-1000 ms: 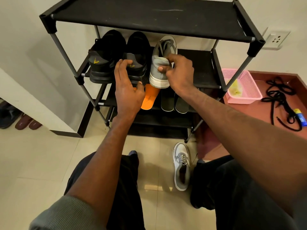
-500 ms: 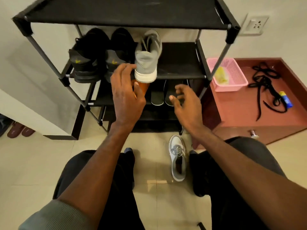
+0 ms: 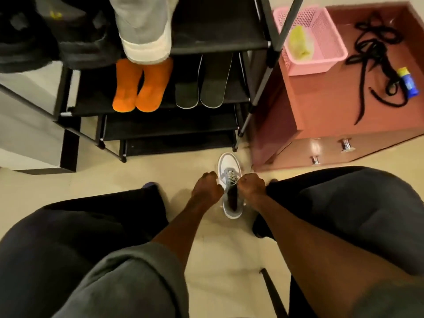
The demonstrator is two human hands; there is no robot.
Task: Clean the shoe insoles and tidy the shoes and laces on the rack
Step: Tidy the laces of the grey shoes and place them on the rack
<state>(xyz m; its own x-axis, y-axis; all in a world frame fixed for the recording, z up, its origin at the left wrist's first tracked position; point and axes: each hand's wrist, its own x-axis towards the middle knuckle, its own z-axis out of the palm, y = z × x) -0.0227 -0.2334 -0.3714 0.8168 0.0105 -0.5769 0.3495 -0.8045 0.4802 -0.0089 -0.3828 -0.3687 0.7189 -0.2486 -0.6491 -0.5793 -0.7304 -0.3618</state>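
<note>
Cream floor tiles [image 3: 220, 260] run under us, with a black shoe rack [image 3: 220, 42] standing against the wall. On its upper shelf, from the left, we see blurred black shoes [image 3: 46, 35], then a grey sneaker [image 3: 143, 28] with its heel overhanging the edge. On the shelf below lie two orange insoles [image 3: 140, 86] and two dark insoles [image 3: 202, 86], side by side. On the floor between our knees sits the other grey sneaker [image 3: 229, 166]; our left hand [image 3: 206, 189] and right hand [image 3: 251, 188] flank it, fingers curled closed against its sides. To the right, a pink basket [image 3: 321, 53], black laces [image 3: 376, 53] and a blue tube [image 3: 408, 82] rest on a reddish cabinet top [image 3: 321, 111].
</note>
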